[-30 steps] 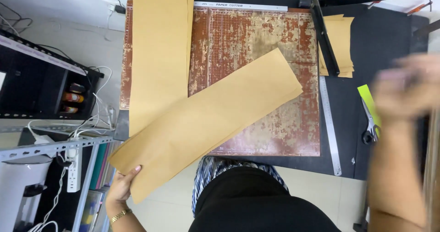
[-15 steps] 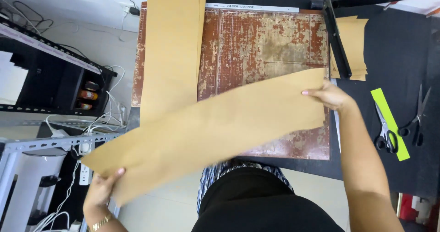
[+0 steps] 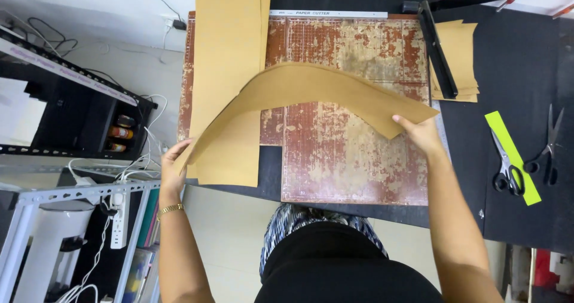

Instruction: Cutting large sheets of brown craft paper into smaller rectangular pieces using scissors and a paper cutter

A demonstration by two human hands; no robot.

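A long strip of brown paper arches up over a worn, rust-coloured paper cutter board. My left hand grips the strip's left end near the table's front edge. At the strip's right end, my right hand pinches it above the board's right side. Another long brown paper sheet lies flat along the board's left side, partly under the arched strip. The cutter's black blade arm lies at the board's right edge.
A stack of cut brown pieces sits right of the blade arm. A lime-green strip and two pairs of scissors lie on the black table. A black shelf and a white rack with cables stand at left.
Both hands came closer together, so the flat diagonal strip has bowed upward into an arch. A second ago only my left hand held it.
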